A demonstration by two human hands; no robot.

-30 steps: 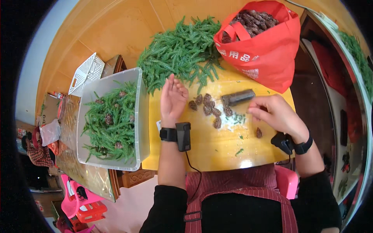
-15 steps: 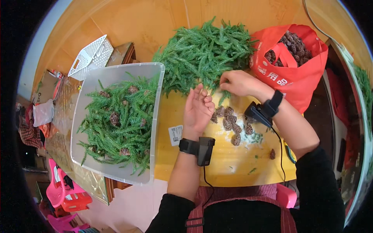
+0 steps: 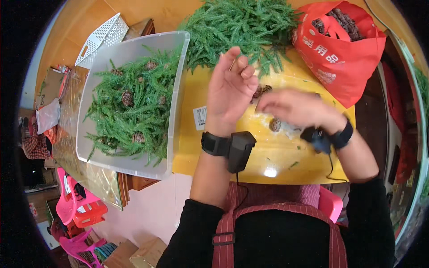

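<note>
My left hand is raised over the yellow table, palm up with its fingers curled in; whatever they hold, if anything, I cannot make out. Just beyond it spreads a pile of green artificial pine sprigs. To its right, my right hand is smeared by motion over a small group of brown pine cones, partly hiding them. One pine cone shows below that hand. Left of my hands, a clear plastic bin holds green sprigs, several with a pine cone among them.
A red fabric bag full of pine cones stands at the far right. Behind the bin is a white perforated basket. A white label lies beside the bin. Pink chairs and cardboard boxes are at the lower left.
My right hand has drawn back from the sprig pile toward me, over the pine cones. My left hand stays raised with fingers curled. The whole view has shifted, so table things sit higher.
</note>
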